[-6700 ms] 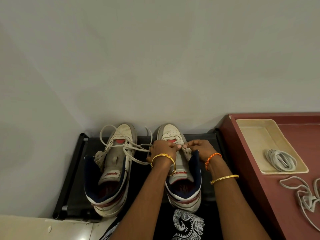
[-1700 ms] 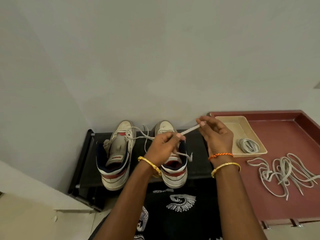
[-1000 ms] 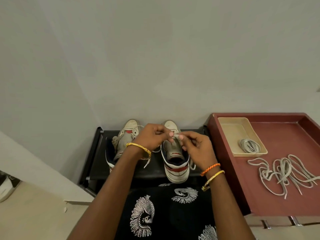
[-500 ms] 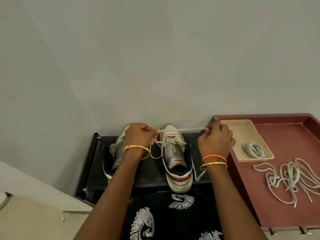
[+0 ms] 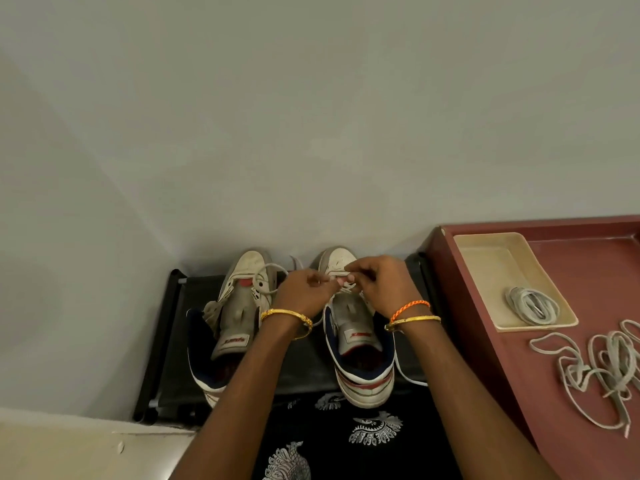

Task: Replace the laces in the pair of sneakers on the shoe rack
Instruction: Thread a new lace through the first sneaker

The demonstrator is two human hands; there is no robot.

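Two white high-top sneakers with navy collars stand toes to the wall on a black shoe rack [image 5: 173,341]. The left sneaker [image 5: 239,306] has a loose white lace looped over its toe end. Over the front eyelets of the right sneaker [image 5: 360,348], my left hand [image 5: 304,292] and my right hand [image 5: 384,285] meet, both pinching that shoe's white lace [image 5: 408,375]. One end of it trails off the shoe's right side onto the rack. My fingers hide the eyelets.
A maroon table [image 5: 491,341] stands right of the rack. On it sit a cream tray [image 5: 485,258] holding a coiled lace bundle [image 5: 531,304] and a loose tangle of laces [image 5: 602,368]. A grey wall rises directly behind the sneakers. Black patterned cloth lies below the rack.
My hands, which held the lace stretched wide apart above the right sneaker, have come together over its front eyelets. The view has shifted closer.
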